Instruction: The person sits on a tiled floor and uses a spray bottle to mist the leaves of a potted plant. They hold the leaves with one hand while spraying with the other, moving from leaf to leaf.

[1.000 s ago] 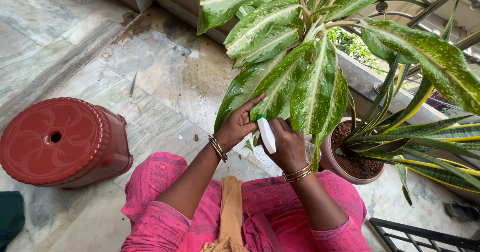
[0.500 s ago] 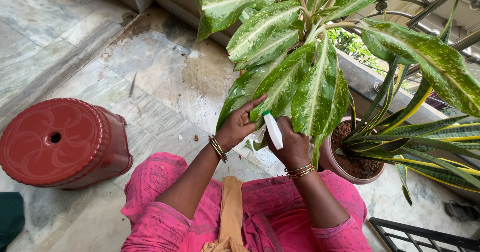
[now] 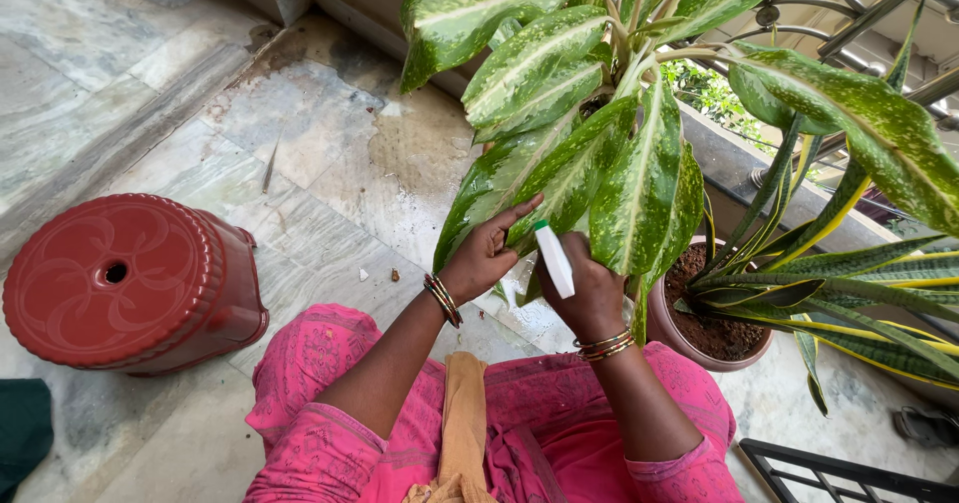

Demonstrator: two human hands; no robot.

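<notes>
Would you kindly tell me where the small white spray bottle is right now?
In the head view, the white spray bottle sits centre frame in the right hand, beside the left hand on a variegated leaf.

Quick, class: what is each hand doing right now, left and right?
Left hand: open, fingers resting on a variegated leaf.
Right hand: closed around a white spray bottle.

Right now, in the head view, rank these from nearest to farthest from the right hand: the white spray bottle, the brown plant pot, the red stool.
1. White spray bottle: gripped in the right hand itself, green tip pointing up.
2. Brown plant pot: just to that hand's right, on the floor, soil showing.
3. Red stool: far off on the left, beyond the left hand.
</notes>
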